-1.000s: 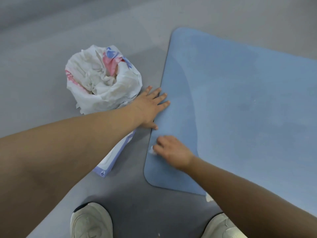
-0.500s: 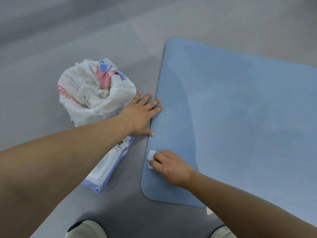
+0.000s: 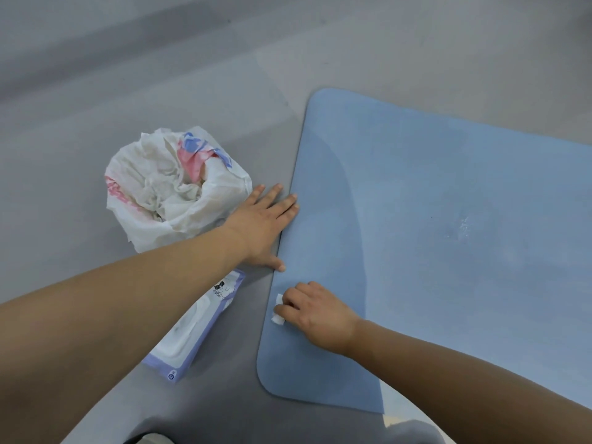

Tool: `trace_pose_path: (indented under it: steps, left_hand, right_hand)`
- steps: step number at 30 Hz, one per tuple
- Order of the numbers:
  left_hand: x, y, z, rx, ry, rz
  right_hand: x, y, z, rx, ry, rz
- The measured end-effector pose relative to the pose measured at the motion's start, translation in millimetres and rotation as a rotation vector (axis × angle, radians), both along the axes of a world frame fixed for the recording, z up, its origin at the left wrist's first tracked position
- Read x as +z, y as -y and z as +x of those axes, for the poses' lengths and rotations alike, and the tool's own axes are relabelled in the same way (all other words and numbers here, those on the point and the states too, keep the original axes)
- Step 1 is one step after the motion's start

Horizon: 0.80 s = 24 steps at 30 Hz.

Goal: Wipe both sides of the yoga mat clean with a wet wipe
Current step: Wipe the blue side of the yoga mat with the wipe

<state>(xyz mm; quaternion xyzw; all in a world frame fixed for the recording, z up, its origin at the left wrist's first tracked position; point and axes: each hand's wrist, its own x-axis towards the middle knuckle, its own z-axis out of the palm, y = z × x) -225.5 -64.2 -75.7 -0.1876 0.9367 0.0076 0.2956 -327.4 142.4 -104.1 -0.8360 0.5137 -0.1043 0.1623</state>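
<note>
A blue yoga mat (image 3: 432,251) lies flat on the grey floor and fills the right half of the view. My left hand (image 3: 262,224) lies flat with straight fingers across the mat's left edge, fingertips and thumb on the mat. My right hand (image 3: 312,314) curls over a small white wet wipe (image 3: 278,312) and presses it onto the mat near the left edge, just below my left thumb. Only a corner of the wipe shows past my fingers. A darker damp band runs along the mat's left side.
A white plastic bag (image 3: 173,187) full of crumpled used wipes stands on the floor left of the mat. A lilac pack of wet wipes (image 3: 198,325) lies under my left forearm. A faint pale smear (image 3: 461,227) marks the mat further right.
My right hand has slid the wipe slightly left toward the mat's edge, so more white shows. The view has tilted up. My left hand stays pressed in place.
</note>
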Motion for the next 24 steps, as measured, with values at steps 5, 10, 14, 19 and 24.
trace_pose_path:
  steps: [5, 10, 14, 19, 24]
  left_hand:
    - [15.0, 8.8, -3.4, -0.001, 0.013, 0.058]
    - [34.4, 12.4, -0.5, 0.049, 0.003, 0.077]
    - [47.9, -10.5, 11.0, 0.195, -0.208, 0.016]
    - [34.4, -84.6, 31.0, 0.174, -0.452, 0.047]
    - [10.9, -131.3, 38.6, 0.157, -0.189, 0.187]
  right_hand:
    - [-9.0, 26.2, -13.2, 0.050, 0.061, -0.016]
    - [-8.7, 97.9, -55.4, -0.132, 0.032, -0.033]
    - [-2.8, 127.2, -76.0, -0.155, 0.009, -0.047]
    - [1.2, 134.3, -83.1, -0.096, -0.015, -0.001]
    - [-0.3, 135.4, -83.1, -0.038, -0.070, -0.014]
